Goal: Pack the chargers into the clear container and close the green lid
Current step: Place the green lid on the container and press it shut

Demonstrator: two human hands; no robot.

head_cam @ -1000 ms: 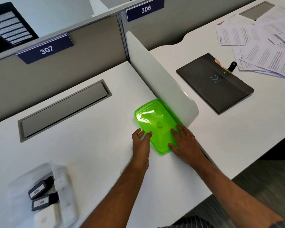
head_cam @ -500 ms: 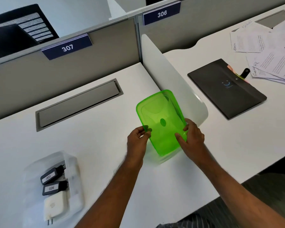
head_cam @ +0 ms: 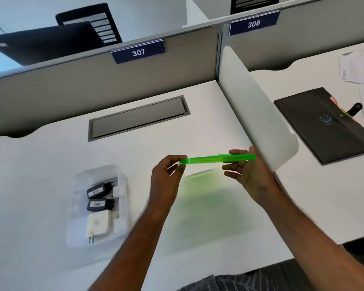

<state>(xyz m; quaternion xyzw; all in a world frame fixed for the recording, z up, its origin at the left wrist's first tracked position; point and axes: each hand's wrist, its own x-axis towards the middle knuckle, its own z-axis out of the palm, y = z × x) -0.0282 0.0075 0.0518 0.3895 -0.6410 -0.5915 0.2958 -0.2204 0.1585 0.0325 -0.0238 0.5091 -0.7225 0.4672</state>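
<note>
Two hands, left [head_cam: 166, 177] and right [head_cam: 250, 173], are pinched on the ends of the green lid [head_cam: 219, 159], held level above the desk [head_cam: 51, 156]. It should be carried left, squared over the clear container [head_cam: 122, 206] holding the chargers [head_cam: 97, 203], then pressed evenly.

The white desk [head_cam: 51, 164] carries a clear container [head_cam: 97, 204] of chargers [head_cam: 97, 203] — and, past the divider, a dark folder [head_cam: 324, 124] beside papers [head_cam: 357, 70].

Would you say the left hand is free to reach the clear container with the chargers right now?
Probably not yet: the left hand pinches one end of the green lid, though nothing blocks the way to the clear container.
</note>
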